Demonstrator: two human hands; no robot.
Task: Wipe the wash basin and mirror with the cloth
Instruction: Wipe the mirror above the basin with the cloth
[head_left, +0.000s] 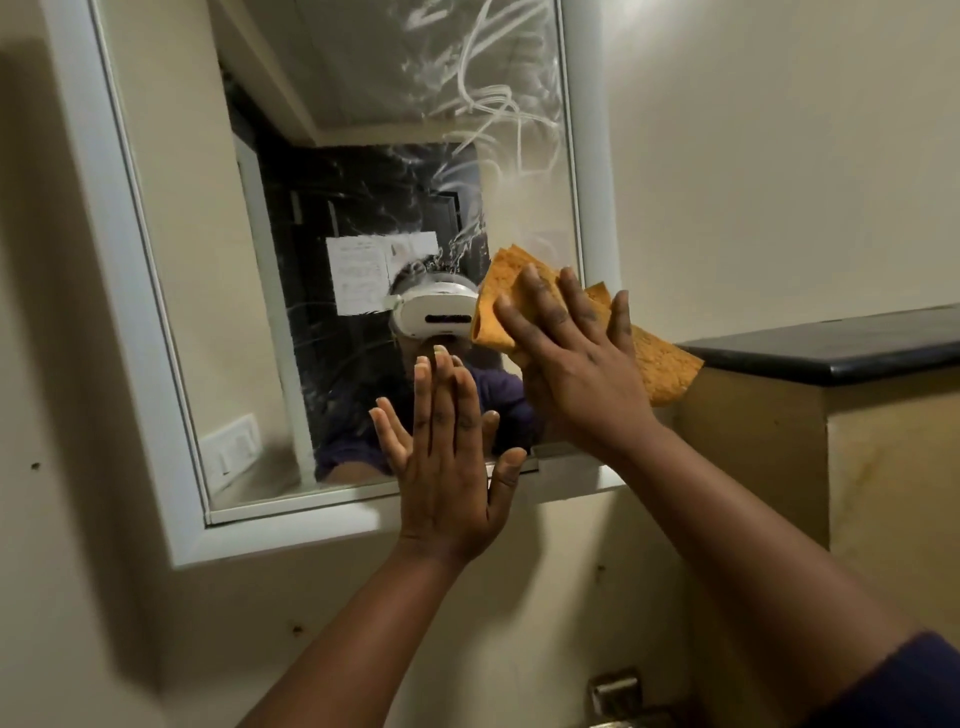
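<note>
The mirror-wiping step was in hand. The mirror (322, 218), white-framed on the cream wall (753, 156), carried swirled white streaks across its upper right and fainter smears down its centre, so most of the glass looked unfinished. The next move probably called for sweeping the cloth up and leftward through those streaks. The black-topped ledge (841, 348) stood close against the frame's right side and the frame's bottom rail lay just under the hands, leaving open room only up and to the left. The right hand (576, 358) pressed the orange cloth (660, 364) flat against the lower right glass, its grip wide with straight fingers. The left hand (447, 467) was spread flat, empty, at the lower edge. The wash basin was out of view.
</note>
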